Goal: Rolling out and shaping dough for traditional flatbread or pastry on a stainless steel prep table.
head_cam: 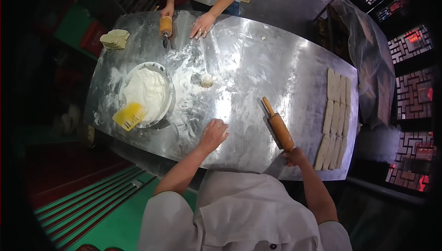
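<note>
My right hand point(295, 156) grips the near handle of a wooden rolling pin point(281, 132), which points away from me over the metal table point(248, 113). My left hand point(213, 135) is cupped over a pale piece of dough point(225, 132) near the table's front edge; most of that piece is hidden under the fingers. Farther off, a small round of dough point(206, 80) lies on the floured metal. To the left stands a wide bowl of white flour point(146, 90), with a yellow plastic scraper point(129, 116) resting across its near rim.
Opposite me a co-worker's hand point(166, 12) holds another rolling pin point(166, 26); their other hand point(203, 25) lies flat on the table. Stacked dough sheets point(115, 39) sit at the far left corner. Rows of dough strips point(333, 118) line the right end, beside a plastic-draped rack point(369, 61).
</note>
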Available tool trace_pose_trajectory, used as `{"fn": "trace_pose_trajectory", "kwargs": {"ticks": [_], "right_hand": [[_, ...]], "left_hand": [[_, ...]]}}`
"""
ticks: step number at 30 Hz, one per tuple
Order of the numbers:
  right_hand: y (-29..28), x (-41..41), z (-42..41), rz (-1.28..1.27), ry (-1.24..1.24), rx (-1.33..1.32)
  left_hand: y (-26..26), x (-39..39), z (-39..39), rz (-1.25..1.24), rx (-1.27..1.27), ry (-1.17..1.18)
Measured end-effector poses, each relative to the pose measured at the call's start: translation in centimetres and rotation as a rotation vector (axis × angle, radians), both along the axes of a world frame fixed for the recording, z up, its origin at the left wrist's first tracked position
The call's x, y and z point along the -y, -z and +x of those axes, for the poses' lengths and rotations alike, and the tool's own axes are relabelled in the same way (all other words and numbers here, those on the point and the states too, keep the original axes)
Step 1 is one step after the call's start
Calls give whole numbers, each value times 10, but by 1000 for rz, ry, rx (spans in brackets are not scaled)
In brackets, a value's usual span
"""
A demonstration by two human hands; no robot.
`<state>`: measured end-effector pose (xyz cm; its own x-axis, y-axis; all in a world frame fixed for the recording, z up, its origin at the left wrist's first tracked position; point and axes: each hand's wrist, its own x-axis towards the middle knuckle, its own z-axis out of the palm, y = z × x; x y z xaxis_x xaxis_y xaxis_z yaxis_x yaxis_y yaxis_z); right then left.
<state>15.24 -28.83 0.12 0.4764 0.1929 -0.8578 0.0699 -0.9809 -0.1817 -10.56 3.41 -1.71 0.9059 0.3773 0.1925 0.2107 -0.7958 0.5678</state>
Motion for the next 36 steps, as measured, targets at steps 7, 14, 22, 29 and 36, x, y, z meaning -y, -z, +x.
{"fn": "trace_pose_trajectory", "kwargs": {"ticks": [7,14,22,29,36], "right_hand": [[10,17,-3,67,46,-21],[-6,-7,10,18,-162,-33],[25,-1,-3,78,-417,-4],[3,11,9,70,-223,-172],[-2,-2,15,131,-243,-157]], "left_hand": [[-17,-67,81,20,-107,-533],[-9,-8,78,-51,21,-351],[-10,68,-12,52,-157,-141],[-28,68,17,-46,-256,-657],[2,90,44,62,-223,-91]]}}
